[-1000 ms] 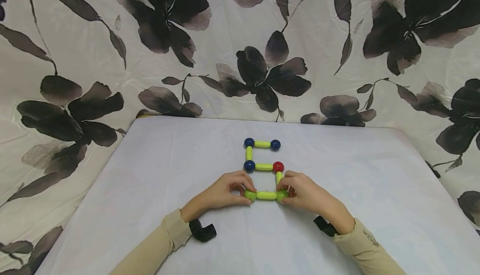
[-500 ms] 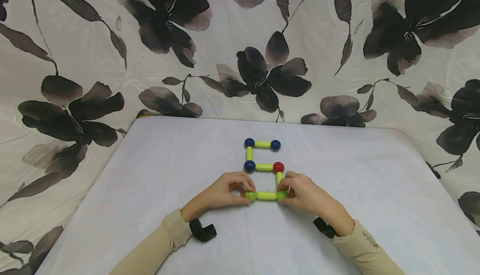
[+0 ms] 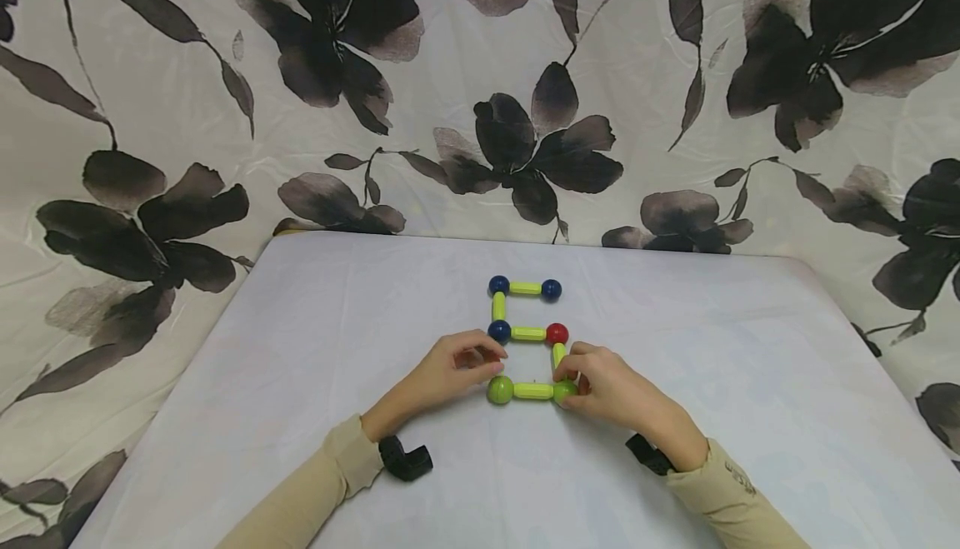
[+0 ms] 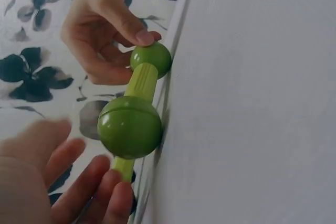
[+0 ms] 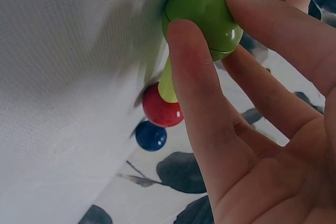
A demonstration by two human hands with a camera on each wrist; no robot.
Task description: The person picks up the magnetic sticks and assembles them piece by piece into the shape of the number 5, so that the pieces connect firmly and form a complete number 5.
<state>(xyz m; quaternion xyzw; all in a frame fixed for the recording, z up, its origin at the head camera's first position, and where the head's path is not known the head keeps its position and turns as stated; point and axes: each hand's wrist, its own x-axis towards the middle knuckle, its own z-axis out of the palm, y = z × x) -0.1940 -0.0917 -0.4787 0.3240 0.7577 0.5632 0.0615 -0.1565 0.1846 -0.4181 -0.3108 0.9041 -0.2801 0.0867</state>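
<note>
On the white table lies a figure of yellow-green rods and coloured balls, shaped like an S. Its lower row has a left green ball (image 3: 500, 390), a rod (image 3: 533, 391) and a right green ball (image 5: 202, 19). My right hand (image 3: 611, 382) pinches the right green ball between thumb and index finger. Just above the left green ball is my left hand (image 3: 457, 370), fingers parted and holding nothing. In the left wrist view that ball (image 4: 130, 127) stands apart from the loose left fingers (image 4: 92, 182). A red ball (image 3: 557, 333) joins the middle row to the right-hand upright rod (image 3: 558, 356).
Further back, blue balls (image 3: 498, 286) and more rods (image 3: 525, 288) form the upper part of the figure. The white tabletop (image 3: 337, 324) spreads around it. A flower-patterned cloth (image 3: 450, 57) hangs behind the table. Each wrist wears a black strap (image 3: 406, 460).
My left hand has let go of the left green ball and lifted slightly up and away from it. The right hand keeps its pinch, and the figure has not moved.
</note>
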